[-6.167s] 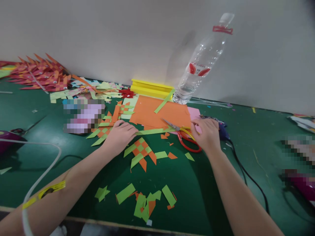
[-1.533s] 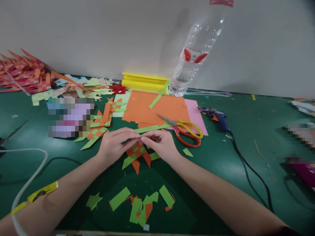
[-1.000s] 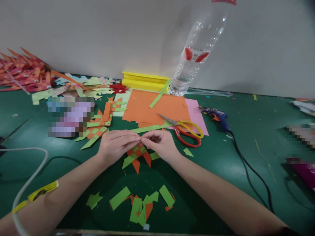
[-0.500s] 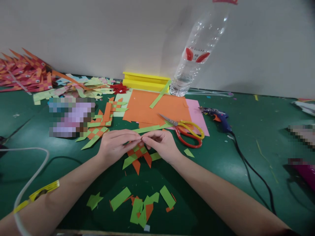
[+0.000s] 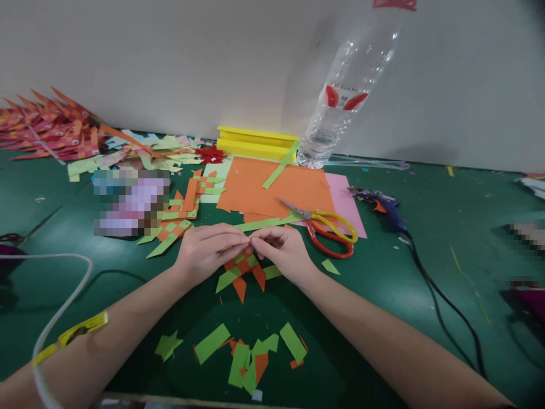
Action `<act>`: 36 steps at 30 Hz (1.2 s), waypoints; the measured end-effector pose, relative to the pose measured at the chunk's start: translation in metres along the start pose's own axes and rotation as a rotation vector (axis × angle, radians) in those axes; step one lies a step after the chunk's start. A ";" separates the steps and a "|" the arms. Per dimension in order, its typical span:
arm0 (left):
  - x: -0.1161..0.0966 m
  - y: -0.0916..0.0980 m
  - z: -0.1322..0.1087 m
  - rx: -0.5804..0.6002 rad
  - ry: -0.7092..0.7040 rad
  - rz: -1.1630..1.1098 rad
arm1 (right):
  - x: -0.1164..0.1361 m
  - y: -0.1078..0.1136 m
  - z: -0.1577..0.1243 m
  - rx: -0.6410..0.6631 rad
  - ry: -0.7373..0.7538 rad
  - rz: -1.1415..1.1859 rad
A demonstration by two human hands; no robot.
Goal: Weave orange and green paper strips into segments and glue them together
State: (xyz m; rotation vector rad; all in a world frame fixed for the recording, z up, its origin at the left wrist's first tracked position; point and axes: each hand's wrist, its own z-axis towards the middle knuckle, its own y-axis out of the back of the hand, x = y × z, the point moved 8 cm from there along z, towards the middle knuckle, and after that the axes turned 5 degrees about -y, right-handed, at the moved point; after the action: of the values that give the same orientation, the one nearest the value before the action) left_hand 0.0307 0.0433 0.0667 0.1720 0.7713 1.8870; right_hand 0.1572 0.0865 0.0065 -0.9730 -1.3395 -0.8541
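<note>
My left hand [image 5: 209,250] and my right hand [image 5: 284,253] meet at the fingertips in the middle of the table. Both are pinched closed, and whatever lies between the fingers is too small or hidden to make out. Just under them is a woven orange and green paper piece [image 5: 243,264], its pointed strips sticking out toward me and its far part covered by my hands. Beyond my left hand lie similar woven paper pieces [image 5: 172,227]. Scissors [image 5: 326,224] with a yellow and a red handle rest beyond my right hand, on orange paper sheets [image 5: 264,182].
Green and orange scraps [image 5: 240,363] lie near the front edge. A glue gun [image 5: 383,207] with a black cord is at right. A tall bottle [image 5: 336,108] leans by the wall. Red-orange woven pieces [image 5: 55,128] pile up far left. A white cable [image 5: 85,267] crosses my left forearm.
My hands stay pinched together over the woven piece, with hardly any finger movement. The whole view has shifted slightly, so everything appears a little further right.
</note>
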 end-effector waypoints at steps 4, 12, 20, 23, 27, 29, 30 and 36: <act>0.000 0.000 0.002 0.002 0.018 -0.016 | 0.000 -0.002 0.000 -0.005 0.012 -0.051; 0.018 0.013 0.001 -0.106 0.258 -0.046 | 0.023 0.027 -0.004 -0.302 0.253 -0.589; 0.023 0.013 0.000 -0.069 0.323 0.030 | 0.036 0.017 -0.010 -0.325 0.531 -0.974; 0.026 0.007 -0.002 -0.032 0.330 0.018 | 0.043 0.006 -0.016 -0.287 0.608 -0.930; 0.033 -0.003 -0.009 0.089 0.352 0.060 | 0.047 0.000 -0.018 -0.266 0.629 -0.974; 0.039 -0.006 -0.013 0.156 0.393 0.087 | 0.043 -0.004 -0.017 -0.230 0.614 -1.052; 0.042 -0.007 -0.015 0.177 0.422 0.093 | 0.040 -0.007 -0.017 -0.208 0.604 -1.101; 0.044 -0.007 -0.017 0.217 0.482 0.146 | 0.019 -0.026 -0.020 -0.059 0.464 -1.328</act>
State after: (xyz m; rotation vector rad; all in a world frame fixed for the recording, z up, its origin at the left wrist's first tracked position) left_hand 0.0085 0.0758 0.0396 -0.1011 1.3221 2.0057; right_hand 0.1426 0.0591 0.0282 0.2467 -1.4517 -1.9499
